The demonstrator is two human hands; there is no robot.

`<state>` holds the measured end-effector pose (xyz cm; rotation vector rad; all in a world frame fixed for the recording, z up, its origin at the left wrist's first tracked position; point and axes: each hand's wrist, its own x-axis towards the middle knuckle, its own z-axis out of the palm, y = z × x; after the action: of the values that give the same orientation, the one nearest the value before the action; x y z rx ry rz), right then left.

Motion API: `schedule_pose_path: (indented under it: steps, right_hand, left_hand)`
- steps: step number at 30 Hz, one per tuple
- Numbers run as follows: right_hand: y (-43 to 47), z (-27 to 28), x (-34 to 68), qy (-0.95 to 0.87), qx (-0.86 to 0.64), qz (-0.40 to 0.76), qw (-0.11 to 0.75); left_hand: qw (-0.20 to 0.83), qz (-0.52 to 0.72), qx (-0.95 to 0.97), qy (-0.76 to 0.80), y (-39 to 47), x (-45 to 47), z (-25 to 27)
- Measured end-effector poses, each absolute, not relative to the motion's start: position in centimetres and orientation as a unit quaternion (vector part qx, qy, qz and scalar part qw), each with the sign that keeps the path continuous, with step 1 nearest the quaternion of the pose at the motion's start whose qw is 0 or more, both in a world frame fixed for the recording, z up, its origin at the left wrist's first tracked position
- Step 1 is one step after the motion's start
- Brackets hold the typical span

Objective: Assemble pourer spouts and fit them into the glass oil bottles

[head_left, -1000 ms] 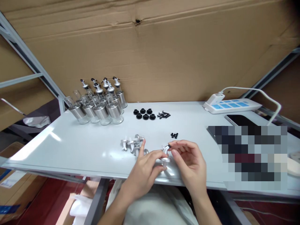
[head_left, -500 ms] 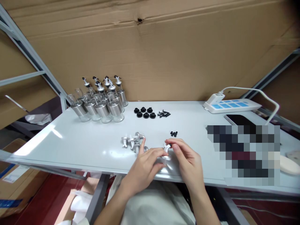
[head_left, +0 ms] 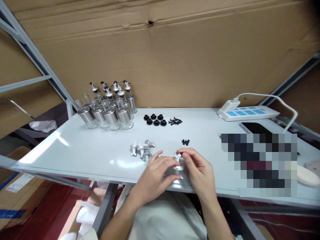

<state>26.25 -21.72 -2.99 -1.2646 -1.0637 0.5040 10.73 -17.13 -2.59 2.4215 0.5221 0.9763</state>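
Note:
Near the table's front edge, a silver pourer spout with a flat round collar stands between my hands. My left hand curls around it from the left, index finger at the spout and thumb by the stem below the collar. At the spout's top, the thumb and index finger of my right hand pinch a small black piece, mostly hidden by the fingertips. More silver pourer spouts lie just beyond my left hand. Small black caps are grouped beyond my right hand.
Glass bottles with metal sleeves stand at the back left, several topped with pourers. Black stoppers and thin black levers lie mid-table. A power strip, a phone and a blurred-out patch occupy the right.
My left thumb and index finger have spread slightly, and the left little finger has lowered from the loose spouts. My right fingers have closed further over the black piece.

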Motion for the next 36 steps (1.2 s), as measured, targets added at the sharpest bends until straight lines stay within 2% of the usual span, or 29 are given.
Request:
schedule_pose_path:
  steps: [10, 24, 33, 36]
  right_hand:
    - [-21.6, -3.1, 26.3, -0.461, -0.570, 0.230, 0.640]
    - [-21.6, -2.9, 26.2, -0.433, -0.568, 0.300, 0.633]
    - [-21.4, -3.4, 26.1, -0.428, -0.567, 0.254, 0.656]
    - [-20.9, -1.9, 27.0, -0.480, -0.585, 0.217, 0.617]
  left_hand:
    - [0.231, 0.355, 0.887, 0.184, -17.2, 10.8, -2.6]
    - [0.227, 0.340, 0.893, 0.188, -17.2, 10.8, -2.5]
    - [0.236, 0.367, 0.877, 0.201, -17.3, 10.7, -2.8]
    - [0.244, 0.378, 0.868, 0.211, -17.3, 10.6, -2.7]
